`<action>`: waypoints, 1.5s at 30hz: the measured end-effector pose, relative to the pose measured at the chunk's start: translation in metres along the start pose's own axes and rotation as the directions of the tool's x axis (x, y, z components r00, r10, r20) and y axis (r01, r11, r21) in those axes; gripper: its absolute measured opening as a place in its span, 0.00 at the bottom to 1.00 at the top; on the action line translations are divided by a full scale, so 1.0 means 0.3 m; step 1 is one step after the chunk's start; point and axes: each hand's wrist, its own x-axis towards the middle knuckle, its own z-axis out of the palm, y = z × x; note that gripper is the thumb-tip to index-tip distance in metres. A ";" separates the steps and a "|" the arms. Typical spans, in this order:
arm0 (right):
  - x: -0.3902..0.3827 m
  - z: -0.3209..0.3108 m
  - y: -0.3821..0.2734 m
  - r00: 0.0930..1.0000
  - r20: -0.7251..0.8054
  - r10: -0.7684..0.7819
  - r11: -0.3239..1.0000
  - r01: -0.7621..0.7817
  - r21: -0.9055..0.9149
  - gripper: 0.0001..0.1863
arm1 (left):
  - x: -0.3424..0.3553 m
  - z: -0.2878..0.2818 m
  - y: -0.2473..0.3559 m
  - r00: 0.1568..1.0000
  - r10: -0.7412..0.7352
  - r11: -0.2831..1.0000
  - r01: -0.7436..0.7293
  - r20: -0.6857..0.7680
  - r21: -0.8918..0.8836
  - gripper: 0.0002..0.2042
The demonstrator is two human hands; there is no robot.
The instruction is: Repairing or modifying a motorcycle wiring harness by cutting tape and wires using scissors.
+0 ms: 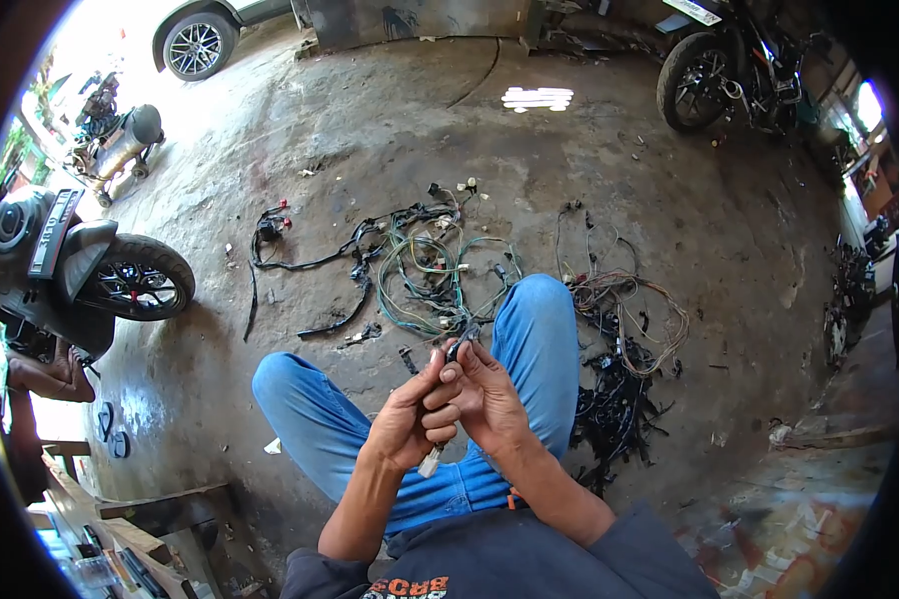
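Above my lap, my left hand [400, 427] is closed around a piece of wiring harness [454, 350]. A white plug connector [431, 463] hangs out below its curled fingers. My right hand [491, 407] meets it and pinches the same dark wiring between thumb and fingers; the exact spot gripped is partly hidden. Beyond my knees a wiring harness [417, 262] lies spread on the floor, with black-taped branches, loops of green and tan wire and pale connectors. To the right of my knee lies another tangle of wires [637, 304], with a heap of black wiring scraps [619, 409] nearer me.
A motorcycle [135, 275] stands at the left, with another person's arm [55, 377] and a pair of sandals [115, 431] beside it. Another motorcycle [704, 80] is at the far right. A car wheel [198, 47] shows far left. A wooden bench [120, 544] is at lower left.
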 end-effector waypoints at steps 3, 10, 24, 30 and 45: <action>-0.005 0.011 0.038 0.962 -0.204 -0.184 0.983 0.176 -0.057 0.06 | 0.009 0.026 -0.025 0.962 0.239 0.886 -0.161 -0.129 0.435 0.18; -0.051 0.089 -0.017 0.596 0.098 -0.797 0.176 0.384 -0.906 0.09 | 0.028 0.015 -0.075 0.728 0.684 0.223 -0.273 0.049 0.936 0.16; 0.147 0.224 -0.280 0.704 0.498 -0.507 -0.369 0.344 -0.863 0.22 | 0.011 0.099 0.028 0.865 0.493 0.205 -0.213 0.087 0.955 0.18; -0.039 0.127 -0.211 0.906 0.105 -0.411 0.398 0.282 -0.873 0.17 | 0.000 0.084 0.017 0.940 0.313 0.902 -0.249 -0.136 0.353 0.18; 0.064 0.053 -0.037 0.971 0.235 -0.042 0.973 0.093 -0.212 0.23 | -0.013 0.090 -0.024 0.986 0.031 0.933 0.031 0.165 -0.358 0.16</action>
